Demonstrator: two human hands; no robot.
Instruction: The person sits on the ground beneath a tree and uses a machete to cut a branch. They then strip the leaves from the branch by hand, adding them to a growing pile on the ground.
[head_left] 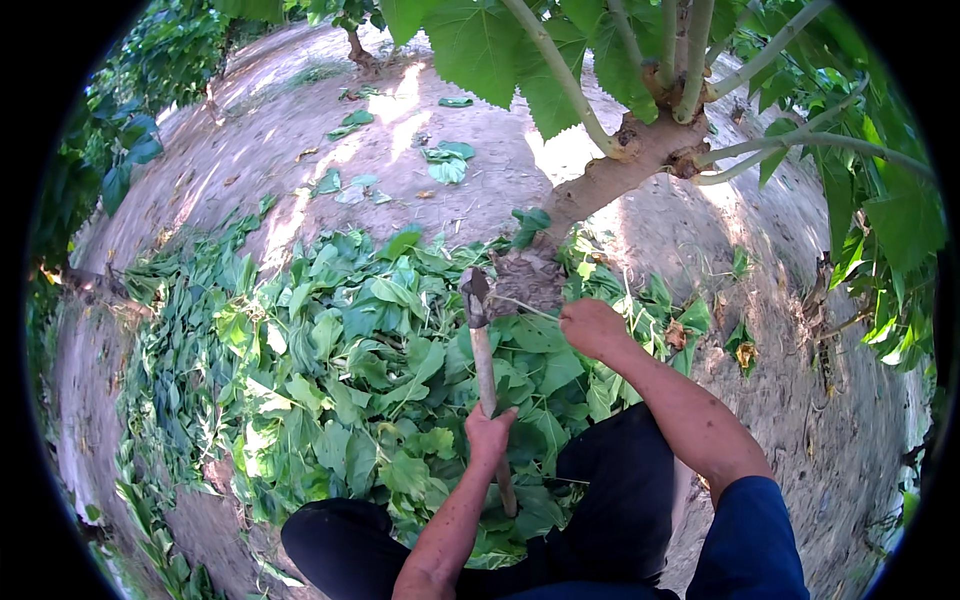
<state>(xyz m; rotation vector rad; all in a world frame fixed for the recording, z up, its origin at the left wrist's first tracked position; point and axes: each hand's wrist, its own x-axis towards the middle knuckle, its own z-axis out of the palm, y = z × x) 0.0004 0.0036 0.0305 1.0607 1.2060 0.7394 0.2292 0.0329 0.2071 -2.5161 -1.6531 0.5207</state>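
Pale wooden handle [482, 365], centre of frame: the left hand [488, 435] is closed around its middle, with the handle's butt projecting below the fist. The dark metal head [475, 295] is at the upper end. Right of it, the right hand [595, 328] is closed on a thin pale stem [530, 309], which runs leftward toward the head; whether stem and head touch cannot be determined. Beneath both hands, a heap of green leaves [350, 340] spreads across centre and left. Above, a thick trunk [610, 185] leans toward the upper right, bearing leafy branches [560, 60].

Status, by judgement: considerable leaf material already lies on the ground; the gripped stem appears unfinished, and the branches remain attached to the trunk. Total completion cannot be established. Scattered leaves [448, 168] lie at upper centre.
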